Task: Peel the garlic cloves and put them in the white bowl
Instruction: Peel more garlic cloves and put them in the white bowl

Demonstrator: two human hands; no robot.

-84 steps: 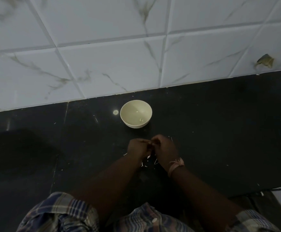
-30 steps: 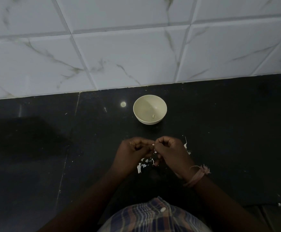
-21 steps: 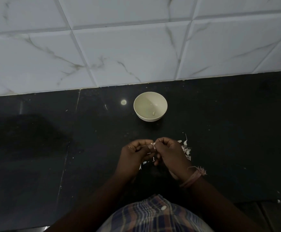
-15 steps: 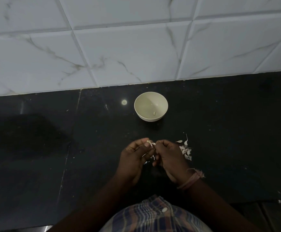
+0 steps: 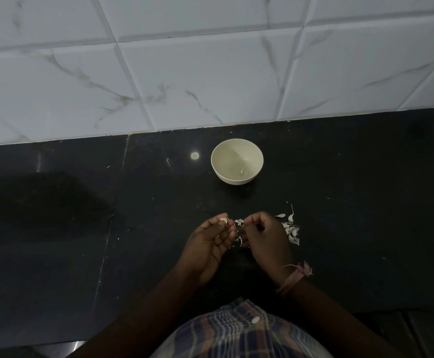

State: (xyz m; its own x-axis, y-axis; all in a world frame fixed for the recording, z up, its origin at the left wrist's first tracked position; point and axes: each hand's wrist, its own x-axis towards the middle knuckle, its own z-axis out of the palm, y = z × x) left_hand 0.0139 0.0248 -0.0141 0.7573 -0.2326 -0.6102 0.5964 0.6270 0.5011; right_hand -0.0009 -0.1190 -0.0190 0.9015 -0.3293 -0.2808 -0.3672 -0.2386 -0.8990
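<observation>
The white bowl point(image 5: 237, 161) stands on the black counter point(image 5: 352, 189) near the wall, with one peeled clove point(image 5: 241, 172) lying inside. Below it, my left hand point(image 5: 212, 244) pinches a small garlic clove point(image 5: 223, 220) between thumb and fingertips, palm turned up. Close beside it, my right hand point(image 5: 265, 237) has its fingers curled and nips a scrap of papery skin point(image 5: 239, 222). A narrow gap separates the two hands. More skin bits show under them, partly hidden.
A heap of white garlic skins point(image 5: 292, 229) lies just right of my right hand. A white marble-tiled wall point(image 5: 210, 73) rises behind the counter. A seam point(image 5: 107, 228) runs down the counter on the left. My plaid shirt point(image 5: 239, 332) fills the bottom.
My hands were pressed together on the clove; now they have drawn slightly apart, the left hand opening palm-up with the clove and the right pulling skin away. The heap of skins has come into sight.
</observation>
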